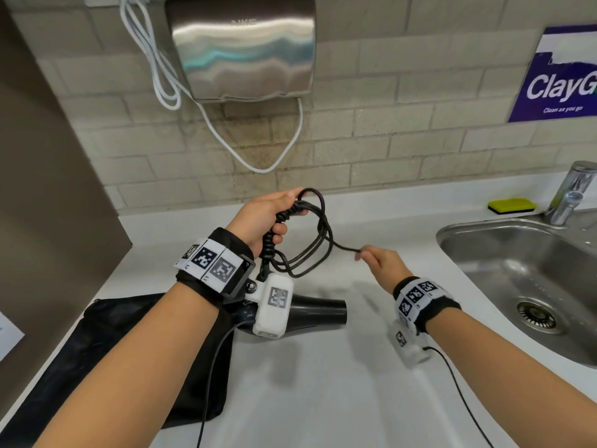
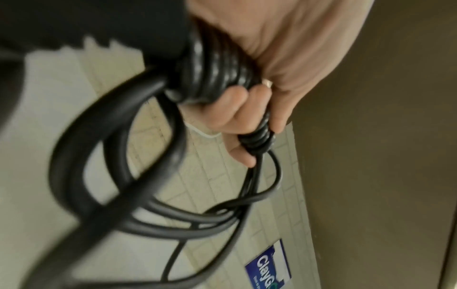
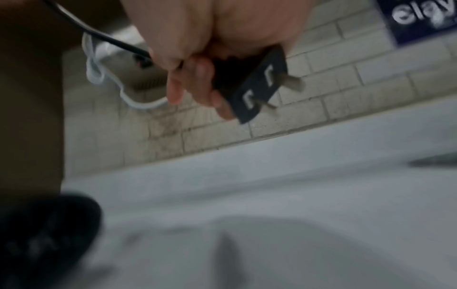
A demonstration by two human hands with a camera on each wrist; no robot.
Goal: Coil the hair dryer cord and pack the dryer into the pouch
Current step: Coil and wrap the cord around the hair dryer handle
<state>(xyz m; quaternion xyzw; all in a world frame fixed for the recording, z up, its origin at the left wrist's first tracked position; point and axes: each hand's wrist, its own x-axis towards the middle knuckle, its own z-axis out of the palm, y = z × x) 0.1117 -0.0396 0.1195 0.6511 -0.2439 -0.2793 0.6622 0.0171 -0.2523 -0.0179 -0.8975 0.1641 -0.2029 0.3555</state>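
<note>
Holding the coil (image 1: 310, 234) in our curled left hand (image 1: 263, 218), we see the last cord (image 1: 344, 248) run rightward to the plug (image 3: 257, 86) pinched in our right hand (image 1: 382, 261), with dryer (image 1: 316, 310) and pouch (image 1: 106, 357) lying below the coil.

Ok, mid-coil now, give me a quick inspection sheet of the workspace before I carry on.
Surface: white counter, steel sink set in at the right.
Job's things: hair dryer lying on the counter; black pouch flat at the left, partly under it; the dryer is not yet packed.
Clutter: yellow sponge by the tap.
Grippers: left hand grips the gathered cord loops; right hand holds the plug.
Cables: white cable hanging from the wall dryer; thin black wrist-camera leads.
Surroundings: tiled wall, steel hand dryer, blue poster.
</note>
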